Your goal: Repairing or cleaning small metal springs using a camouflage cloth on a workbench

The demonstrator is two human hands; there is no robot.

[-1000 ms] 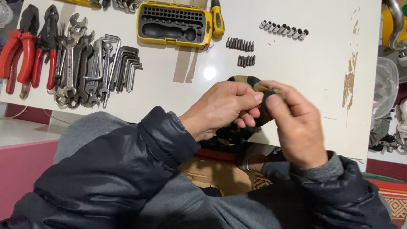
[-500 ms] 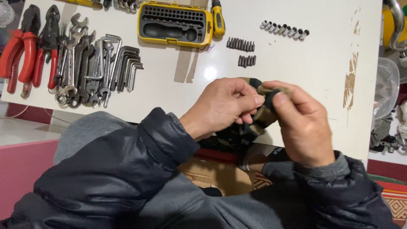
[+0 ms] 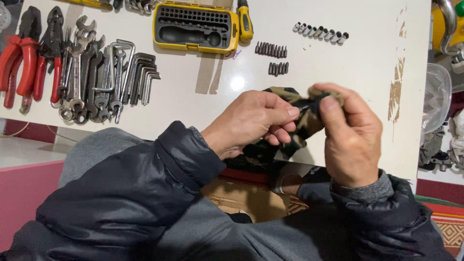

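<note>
Above the white worktop [image 3: 338, 63], both hands pinch a camouflage-patterned fabric pouch [image 3: 305, 121]: left hand [image 3: 251, 121] and right hand [image 3: 350, 135] each in a closed grip. Pouch apparently mid-handling; contents hidden.

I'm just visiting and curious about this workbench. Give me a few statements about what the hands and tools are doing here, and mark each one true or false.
1. Both hands grip a camouflage-patterned cloth item. True: the left hand and the right hand pinch it together above the white table.
2. The yellow bit case lies open. True.
3. The pliers have blue handles. False: the pliers at the far left have red handles.
4. The hex keys sit at the right edge of the table. False: the hex keys lie on the left part, beside the wrenches.
5. The small sockets are scattered loosely. False: they stand in one neat row.
</note>
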